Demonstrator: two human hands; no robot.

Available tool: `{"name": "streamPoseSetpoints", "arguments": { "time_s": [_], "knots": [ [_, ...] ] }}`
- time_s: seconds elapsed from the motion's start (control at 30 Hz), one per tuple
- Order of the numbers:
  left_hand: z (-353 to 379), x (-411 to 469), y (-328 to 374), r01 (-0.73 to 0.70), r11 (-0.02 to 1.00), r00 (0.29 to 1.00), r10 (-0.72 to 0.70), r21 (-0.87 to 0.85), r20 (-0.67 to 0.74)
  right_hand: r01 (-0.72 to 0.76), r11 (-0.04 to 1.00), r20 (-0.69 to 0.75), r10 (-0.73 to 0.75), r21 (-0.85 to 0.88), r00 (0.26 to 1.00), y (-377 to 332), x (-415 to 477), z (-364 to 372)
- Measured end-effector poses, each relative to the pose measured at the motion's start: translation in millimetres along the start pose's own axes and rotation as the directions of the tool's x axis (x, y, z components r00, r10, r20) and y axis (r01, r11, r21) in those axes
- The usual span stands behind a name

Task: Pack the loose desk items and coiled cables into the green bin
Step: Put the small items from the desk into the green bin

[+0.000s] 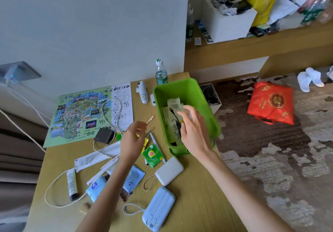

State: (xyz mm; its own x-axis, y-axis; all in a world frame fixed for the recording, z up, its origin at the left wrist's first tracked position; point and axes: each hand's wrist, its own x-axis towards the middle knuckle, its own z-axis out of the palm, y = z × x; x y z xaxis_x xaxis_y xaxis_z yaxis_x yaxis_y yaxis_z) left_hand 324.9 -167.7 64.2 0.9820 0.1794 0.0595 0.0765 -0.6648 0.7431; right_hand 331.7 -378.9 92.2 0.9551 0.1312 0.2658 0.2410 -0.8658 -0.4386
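Observation:
The green bin [191, 87] stands at the desk's right edge and holds a few paper packets [173, 109], one with a black cable in it. My right hand [195, 130] hovers over the bin with fingers spread, holding nothing that I can make out. My left hand [133, 140] hangs loosely curled and empty over the loose items. Below it lie a green tea packet [153, 155], a white power bank [169, 170], a light blue power bank [159, 208], blue sachets [135, 177], a tube [72, 185], a black charger [104, 135] and white cables [111, 111].
A printed map sheet [86, 112] covers the desk's far left. A white thermometer [142, 92] and a water bottle [161, 73] stand behind the bin. The desk drops off right of the bin to carpet with a small waste basket [210, 94] and a red bag [272, 103].

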Motion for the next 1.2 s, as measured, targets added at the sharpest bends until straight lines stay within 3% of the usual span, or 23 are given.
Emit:
{"name": "streamPoseSetpoints", "arguments": {
  "time_s": [0.13, 0.3, 0.5, 0.6, 0.77, 0.93, 1.03, 1.2],
  "knots": [
    [-13, -34, -61, 0.173, 0.974, 0.978, -0.188, 0.147, 0.095, 0.208, 0.973, -0.014, -0.208, 0.096, 0.978, -47, -16, 20],
    [-19, -73, -108, 0.13, 0.924, 0.957, -0.213, 0.36, 0.199, 0.328, 0.94, 0.133, -0.338, 0.097, 0.932, -77, -44, 59],
    [-16, -92, -126, 0.012, 0.865, 0.949, -0.169, 0.501, 0.268, 0.09, 0.996, 0.444, -0.073, -0.017, 0.893, -68, -58, 110],
    [-15, -91, -127, -0.011, 0.86, 0.95, -0.15, 0.51, 0.274, -0.007, 0.995, 0.503, 0.056, -0.1, 0.862, -64, -58, 129],
    [-19, -88, -131, -0.103, 0.853, 0.936, -0.091, 0.511, 0.339, -0.011, 0.977, 0.479, 0.113, -0.211, 0.87, -65, -53, 146],
    [-22, -81, -134, -0.154, 0.849, 0.92, -0.064, 0.505, 0.387, -0.175, 0.977, 0.412, 0.209, -0.121, 0.887, -64, -48, 151],
    [-21, -65, -134, -0.209, 0.844, 0.898, -0.034, 0.493, 0.438, -0.424, 0.906, 0.463, 0.37, 0.013, 0.805, -62, -43, 151],
    [-27, -42, -141, -0.455, 0.735, 0.725, -0.021, 0.503, 0.688, -0.549, 0.809, 0.521, 0.382, 0.212, 0.763, -58, -40, 145]
  ]
}}
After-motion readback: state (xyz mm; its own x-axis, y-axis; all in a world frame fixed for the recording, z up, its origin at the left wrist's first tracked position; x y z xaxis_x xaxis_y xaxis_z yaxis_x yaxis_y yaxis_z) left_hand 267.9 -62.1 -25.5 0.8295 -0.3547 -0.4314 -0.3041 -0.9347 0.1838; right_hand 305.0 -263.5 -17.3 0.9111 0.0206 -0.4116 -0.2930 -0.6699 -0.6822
